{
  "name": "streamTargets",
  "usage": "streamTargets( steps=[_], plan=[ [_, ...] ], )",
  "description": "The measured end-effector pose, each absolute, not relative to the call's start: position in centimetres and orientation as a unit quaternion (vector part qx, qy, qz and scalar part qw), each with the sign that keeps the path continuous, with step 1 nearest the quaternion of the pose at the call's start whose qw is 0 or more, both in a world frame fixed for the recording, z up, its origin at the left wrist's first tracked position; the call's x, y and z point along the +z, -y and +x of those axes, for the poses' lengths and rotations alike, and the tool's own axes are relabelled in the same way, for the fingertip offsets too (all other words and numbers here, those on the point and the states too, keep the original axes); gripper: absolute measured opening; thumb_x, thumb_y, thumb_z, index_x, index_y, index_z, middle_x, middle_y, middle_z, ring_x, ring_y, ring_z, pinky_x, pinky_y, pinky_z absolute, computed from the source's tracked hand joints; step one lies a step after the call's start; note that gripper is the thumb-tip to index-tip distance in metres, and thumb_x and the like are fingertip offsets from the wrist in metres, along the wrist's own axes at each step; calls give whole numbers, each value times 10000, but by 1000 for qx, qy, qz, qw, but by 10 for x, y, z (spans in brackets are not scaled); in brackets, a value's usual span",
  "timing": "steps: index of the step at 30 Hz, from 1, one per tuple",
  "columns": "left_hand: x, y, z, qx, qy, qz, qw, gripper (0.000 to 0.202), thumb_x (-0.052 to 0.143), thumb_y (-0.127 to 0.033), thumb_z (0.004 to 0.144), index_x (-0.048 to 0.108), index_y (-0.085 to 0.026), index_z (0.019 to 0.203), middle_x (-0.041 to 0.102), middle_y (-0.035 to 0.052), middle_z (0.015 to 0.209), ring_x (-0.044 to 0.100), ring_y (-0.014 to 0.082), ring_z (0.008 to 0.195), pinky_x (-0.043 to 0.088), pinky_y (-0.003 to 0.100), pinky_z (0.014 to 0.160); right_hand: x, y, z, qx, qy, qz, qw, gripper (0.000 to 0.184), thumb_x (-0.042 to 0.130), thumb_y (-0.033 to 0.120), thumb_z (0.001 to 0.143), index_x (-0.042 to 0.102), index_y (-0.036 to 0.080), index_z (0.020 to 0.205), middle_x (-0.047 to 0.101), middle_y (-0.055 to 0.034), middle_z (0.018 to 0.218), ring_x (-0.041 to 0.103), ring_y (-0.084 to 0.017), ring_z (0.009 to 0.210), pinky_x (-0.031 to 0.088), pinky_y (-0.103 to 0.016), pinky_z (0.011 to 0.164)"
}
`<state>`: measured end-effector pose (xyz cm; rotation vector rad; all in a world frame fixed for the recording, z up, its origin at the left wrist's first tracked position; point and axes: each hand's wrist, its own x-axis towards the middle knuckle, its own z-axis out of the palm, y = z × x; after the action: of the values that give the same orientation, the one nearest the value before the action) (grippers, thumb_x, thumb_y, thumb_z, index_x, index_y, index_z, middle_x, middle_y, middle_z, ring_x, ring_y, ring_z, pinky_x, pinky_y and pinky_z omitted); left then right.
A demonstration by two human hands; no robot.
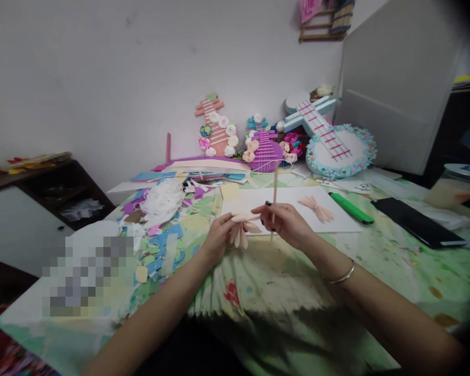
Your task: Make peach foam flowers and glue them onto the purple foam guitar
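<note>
In the head view, my left hand [218, 237] pinches a pale peach paper flower [241, 237] whose petals fan out downward. Close on its right, my right hand [284, 222] is closed around a thin wooden stick [275, 190] that stands nearly upright. My right fingertips reach to the edge of a petal; whether they grip it is hard to tell. A second peach paper flower [316, 209], bunched at its middle, lies on the white sheet [254, 198] beyond my hands.
A green cutter [350, 208] and a flat black object [417, 222] lie at right. Tangled white string [164, 201] and coloured paper scraps [156, 256] cover the left. Decorated toy instruments, among them a blue one [340, 149], lean against the wall. A lidded tub [460, 188] stands far right.
</note>
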<state>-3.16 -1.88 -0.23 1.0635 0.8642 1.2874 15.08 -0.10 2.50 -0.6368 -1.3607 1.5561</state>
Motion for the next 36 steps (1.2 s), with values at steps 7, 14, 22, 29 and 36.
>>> streamTargets(
  steps=[7, 14, 22, 29, 36],
  plan=[
    [-3, 17, -32, 548, -372, 460, 592, 242, 684, -317, 705, 659, -94, 796, 648, 48, 682, 599, 123, 603, 440, 201, 528, 31, -10, 168, 539, 539, -272, 587, 312, 525, 378, 854, 704, 124, 820, 322, 59, 470, 278, -67, 454, 266, -221, 466],
    [-6, 17, -33, 536, -412, 452, 582, 502, 669, -348, 699, 532, -174, 1150, 668, 23, 754, 644, 154, 563, 495, 252, 531, 28, -14, 176, 386, 683, -283, 552, 368, 509, 217, 814, 563, 214, 1179, 631, -64, 1040, 568, -138, 784, 447, -289, 716],
    [-2, 19, -32, 508, -439, 494, 553, 558, 602, -386, 747, 485, -205, 1262, 644, 13, 720, 614, 140, 478, 487, 256, 480, 20, -7, 172, 295, 714, -320, 550, 328, 450, 220, 837, 632, 204, 1109, 661, -60, 1061, 585, -201, 1022, 410, -380, 951],
    [-12, 14, -35, 513, -485, 582, 403, 240, 617, -359, 734, 695, -144, 806, 658, 35, 736, 589, 135, 648, 443, 219, 581, 24, -11, 175, 290, 726, -353, 515, 180, 435, 182, 831, 596, 170, 910, 645, -37, 784, 612, -139, 666, 467, -282, 663],
    [-11, 14, -37, 501, -522, 627, 289, 81, 626, -200, 664, 681, -161, 710, 657, 40, 734, 600, 151, 686, 478, 254, 663, 28, -5, 173, 200, 864, -363, 287, 187, 425, 145, 836, 477, 203, 1006, 690, -5, 798, 519, -111, 578, 338, -214, 588]
  ],
)
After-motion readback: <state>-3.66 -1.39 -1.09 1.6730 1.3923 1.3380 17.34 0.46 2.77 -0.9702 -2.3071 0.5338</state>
